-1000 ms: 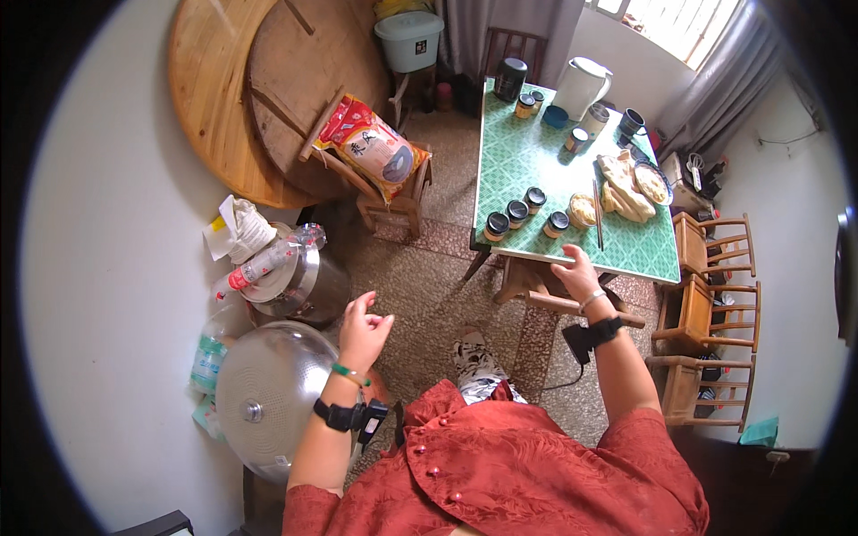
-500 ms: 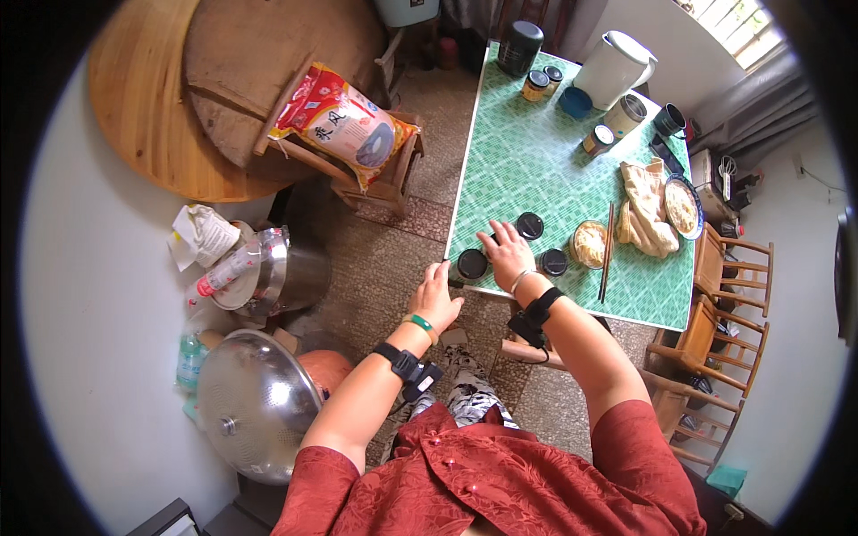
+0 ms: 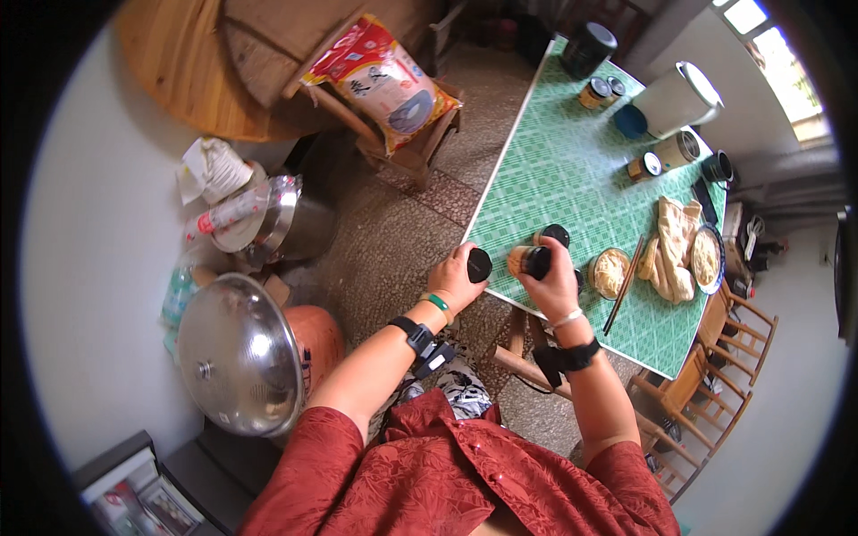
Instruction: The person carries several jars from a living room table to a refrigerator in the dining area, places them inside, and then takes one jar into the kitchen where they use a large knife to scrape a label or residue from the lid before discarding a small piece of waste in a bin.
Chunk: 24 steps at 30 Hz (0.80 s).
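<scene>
Two black-lidded jars gripped: left hand wrapped round left jar at the table's near-left corner, right hand pinching right jar, which looks tipped. Hold bodies firmly, keep level. Left jar's body is hidden; can't tell if either's lifted. Wrist-side jar mostly blocked; rear jar partly covered.

On the table, chopsticks lie between bowl and cloth; the nearest jars, left of all three.
</scene>
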{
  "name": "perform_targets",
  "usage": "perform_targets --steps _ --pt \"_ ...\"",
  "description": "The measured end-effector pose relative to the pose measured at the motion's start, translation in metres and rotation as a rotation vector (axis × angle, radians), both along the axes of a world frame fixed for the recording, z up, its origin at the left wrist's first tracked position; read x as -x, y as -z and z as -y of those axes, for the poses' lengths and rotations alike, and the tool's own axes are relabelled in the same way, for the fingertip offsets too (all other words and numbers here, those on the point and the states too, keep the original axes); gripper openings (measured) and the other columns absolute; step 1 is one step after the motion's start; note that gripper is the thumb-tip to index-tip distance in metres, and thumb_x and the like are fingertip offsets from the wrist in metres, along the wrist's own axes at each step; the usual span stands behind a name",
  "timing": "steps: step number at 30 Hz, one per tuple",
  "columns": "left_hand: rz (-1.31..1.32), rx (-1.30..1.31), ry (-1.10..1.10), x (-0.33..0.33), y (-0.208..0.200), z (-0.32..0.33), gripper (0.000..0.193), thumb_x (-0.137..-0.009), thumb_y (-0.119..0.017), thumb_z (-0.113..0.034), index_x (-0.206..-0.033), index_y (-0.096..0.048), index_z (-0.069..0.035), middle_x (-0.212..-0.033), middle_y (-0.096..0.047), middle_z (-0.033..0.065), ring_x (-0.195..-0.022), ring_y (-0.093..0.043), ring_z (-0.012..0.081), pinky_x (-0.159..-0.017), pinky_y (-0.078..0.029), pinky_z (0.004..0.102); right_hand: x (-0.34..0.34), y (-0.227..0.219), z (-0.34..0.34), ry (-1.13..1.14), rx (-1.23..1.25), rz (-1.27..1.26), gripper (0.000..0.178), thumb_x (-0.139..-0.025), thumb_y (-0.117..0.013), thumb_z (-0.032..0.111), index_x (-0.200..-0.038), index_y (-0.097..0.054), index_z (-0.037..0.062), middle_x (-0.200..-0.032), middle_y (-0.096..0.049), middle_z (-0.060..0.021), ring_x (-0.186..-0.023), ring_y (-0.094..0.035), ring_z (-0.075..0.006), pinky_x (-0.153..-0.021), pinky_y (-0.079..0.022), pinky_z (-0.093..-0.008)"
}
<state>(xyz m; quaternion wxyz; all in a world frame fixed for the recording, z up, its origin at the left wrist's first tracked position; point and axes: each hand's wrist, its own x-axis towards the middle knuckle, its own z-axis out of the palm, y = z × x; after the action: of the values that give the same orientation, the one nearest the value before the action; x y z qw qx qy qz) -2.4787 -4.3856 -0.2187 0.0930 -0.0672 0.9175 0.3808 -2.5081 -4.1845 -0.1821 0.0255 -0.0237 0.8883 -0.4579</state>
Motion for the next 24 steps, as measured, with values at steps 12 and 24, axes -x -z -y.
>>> perform_targets --steps 12,24 --pt "-0.292 0.012 -0.554 -0.240 -0.071 0.142 0.053 -0.069 -0.073 -0.028 -0.111 -0.048 -0.008 -0.104 -0.057 0.0145 -0.095 -0.058 0.0323 -0.080 -0.048 0.0393 -0.132 -0.006 0.104 -0.522 0.516 0.414 0.061 -0.065 -0.068 -0.003 -0.119 -0.041 0.0036 -0.103 -0.047 -0.0043 -0.092 -0.049 -0.0138 -0.083 -0.043 -0.0271" --pt "-0.396 0.206 -1.277 -0.654 -0.125 0.190 0.058 -0.071 -0.075 -0.032 -0.116 -0.049 -0.005 -0.106 -0.059 0.0149 -0.096 -0.060 0.0292 -0.081 -0.049 0.0371 -0.430 -0.052 0.341 -1.337 0.385 0.453 0.076 -0.061 -0.076 0.001 -0.126 -0.037 0.0001 -0.111 -0.050 -0.0096 -0.101 -0.051 -0.0181 -0.090 -0.043 -0.0313"
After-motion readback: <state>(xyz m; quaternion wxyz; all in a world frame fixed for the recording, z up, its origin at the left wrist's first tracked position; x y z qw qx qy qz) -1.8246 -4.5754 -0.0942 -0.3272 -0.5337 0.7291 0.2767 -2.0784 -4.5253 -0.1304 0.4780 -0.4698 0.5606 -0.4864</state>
